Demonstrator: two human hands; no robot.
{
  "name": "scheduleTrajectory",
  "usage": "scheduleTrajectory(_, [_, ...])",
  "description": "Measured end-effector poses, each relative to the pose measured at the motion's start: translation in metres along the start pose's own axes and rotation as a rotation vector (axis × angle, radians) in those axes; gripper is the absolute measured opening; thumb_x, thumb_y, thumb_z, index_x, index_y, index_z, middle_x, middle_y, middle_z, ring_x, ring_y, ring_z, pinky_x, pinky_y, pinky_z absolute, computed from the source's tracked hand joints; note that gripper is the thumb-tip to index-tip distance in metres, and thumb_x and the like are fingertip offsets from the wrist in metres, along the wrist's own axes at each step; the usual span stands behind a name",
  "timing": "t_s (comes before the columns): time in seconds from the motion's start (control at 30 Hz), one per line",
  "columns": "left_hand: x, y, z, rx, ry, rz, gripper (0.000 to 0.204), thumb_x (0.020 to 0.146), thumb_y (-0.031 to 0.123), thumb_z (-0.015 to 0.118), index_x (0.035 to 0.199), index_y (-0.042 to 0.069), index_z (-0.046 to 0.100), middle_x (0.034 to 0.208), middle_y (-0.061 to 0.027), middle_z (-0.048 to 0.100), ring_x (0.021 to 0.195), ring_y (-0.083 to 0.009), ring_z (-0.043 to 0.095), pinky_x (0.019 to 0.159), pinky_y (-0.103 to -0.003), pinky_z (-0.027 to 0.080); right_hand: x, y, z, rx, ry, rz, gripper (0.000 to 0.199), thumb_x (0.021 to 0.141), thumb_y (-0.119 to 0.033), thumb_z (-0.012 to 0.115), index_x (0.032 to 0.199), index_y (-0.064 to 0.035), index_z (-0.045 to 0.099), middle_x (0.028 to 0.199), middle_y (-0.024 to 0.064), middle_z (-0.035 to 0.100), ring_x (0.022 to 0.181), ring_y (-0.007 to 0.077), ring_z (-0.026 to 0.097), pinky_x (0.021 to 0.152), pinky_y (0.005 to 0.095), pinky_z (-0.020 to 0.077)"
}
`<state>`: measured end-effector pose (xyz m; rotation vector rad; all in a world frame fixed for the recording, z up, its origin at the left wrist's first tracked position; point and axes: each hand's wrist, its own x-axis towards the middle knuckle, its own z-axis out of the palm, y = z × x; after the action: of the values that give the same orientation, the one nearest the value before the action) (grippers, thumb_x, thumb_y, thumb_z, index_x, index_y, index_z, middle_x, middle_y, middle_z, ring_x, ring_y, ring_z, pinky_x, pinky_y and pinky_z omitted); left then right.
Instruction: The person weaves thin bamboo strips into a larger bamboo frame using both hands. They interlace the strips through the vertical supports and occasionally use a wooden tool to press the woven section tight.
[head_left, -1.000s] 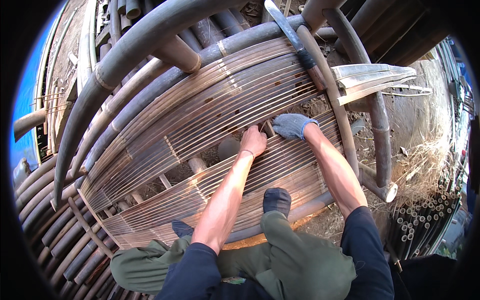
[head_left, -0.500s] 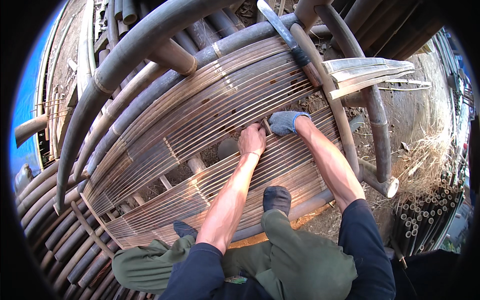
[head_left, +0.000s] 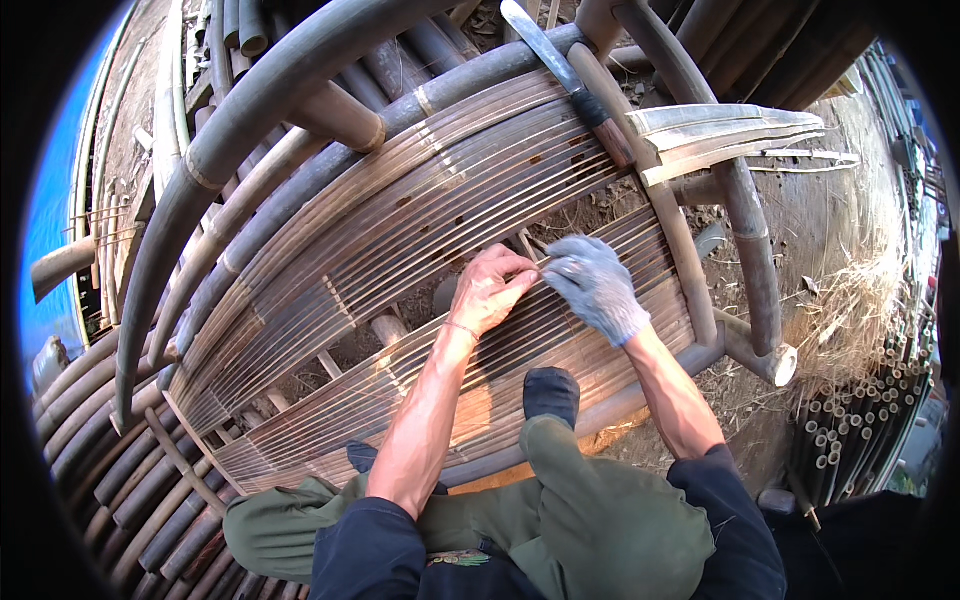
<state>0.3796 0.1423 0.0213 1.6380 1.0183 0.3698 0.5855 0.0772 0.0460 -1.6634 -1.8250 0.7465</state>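
Note:
My left hand point(head_left: 492, 288) is bare, with thumb and fingers pinched together over the gap in a bamboo slat seat point(head_left: 470, 180). Close against it, my right hand point(head_left: 592, 285) wears a grey knitted glove, its fingers also drawn together. Between the fingertips shows a thin strand point(head_left: 543, 264), too small to make out well. Just behind the hands, a short bamboo crosspiece point(head_left: 526, 244) spans the gap between the two bands of slats. A knife point(head_left: 568, 78) with a dark and brown handle rests across the frame's far right corner.
Curved bamboo rails point(head_left: 330, 75) rise on the far left side. Split bamboo pieces point(head_left: 725, 135) lie over the right armrest. My foot in a dark sock point(head_left: 551, 394) stands on the near slats. Bamboo poles point(head_left: 160, 500) are stacked at lower left, with cut poles point(head_left: 850, 430) at right.
Both hands have lifted from down at the gap and come nearer to me. The right hand has turned, showing the back of the glove, and their fingertips now meet.

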Motion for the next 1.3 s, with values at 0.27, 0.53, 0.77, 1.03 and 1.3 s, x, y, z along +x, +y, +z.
scheduleTrajectory(0.27, [-0.012,-0.013,0.052,0.363,0.259,-0.333,0.032,0.097,0.033,0.056,0.103,0.007,0.073,0.106,-0.0121,0.055,0.104,-0.0315,0.049,0.091,-0.048,0.041,-0.171,0.037,-0.102,0.879,0.556,0.771,0.012,0.091,-0.01,0.065,0.092,-0.0007,0.071,0.095,0.0101,0.069,0.087,0.0162,0.066,0.081,0.0307,0.0538])
scheduleTrajectory(0.53, [-0.002,-0.008,0.057,0.469,0.19,-0.401,0.034,0.1,0.036,0.051,0.094,0.011,0.073,0.097,-0.0083,0.059,0.098,-0.026,0.051,0.086,-0.045,0.035,-0.128,0.027,-0.047,-0.459,0.076,0.568,0.048,0.089,-0.016,0.066,0.133,-0.0008,0.054,0.129,0.0203,0.058,0.122,0.0349,0.054,0.106,0.0425,0.0423])
scheduleTrajectory(0.77, [-0.022,-0.024,0.073,0.457,0.378,-0.232,0.027,0.098,0.033,0.055,0.095,0.009,0.068,0.087,-0.0081,0.065,0.09,-0.0262,0.058,0.085,-0.042,0.036,-0.011,-0.016,0.028,-0.604,-0.132,0.242,0.033,0.091,-0.028,0.067,0.113,-0.0045,0.061,0.113,0.0167,0.063,0.111,0.0364,0.058,0.093,0.0487,0.0459])
scheduleTrajectory(1.03, [-0.011,-0.021,0.067,0.355,0.229,-0.353,0.025,0.097,0.032,0.055,0.095,0.008,0.065,0.088,-0.0118,0.07,0.092,-0.0275,0.063,0.084,-0.043,0.037,-0.022,0.022,0.036,-0.055,-0.24,0.383,0.029,0.097,-0.027,0.06,0.085,-0.0001,0.058,0.077,0.0118,0.06,0.065,0.0253,0.058,0.06,0.0389,0.0465])
scheduleTrajectory(1.3, [-0.01,-0.03,0.073,0.369,0.283,-0.246,0.018,0.096,0.026,0.058,0.096,0.009,0.065,0.088,-0.0104,0.067,0.09,-0.029,0.061,0.082,-0.045,0.037,0.004,-0.009,-0.03,0.185,-0.562,0.646,0.025,0.096,-0.023,0.06,0.093,0.001,0.067,0.077,0.0042,0.059,0.065,0.0126,0.052,0.059,0.0305,0.0426])
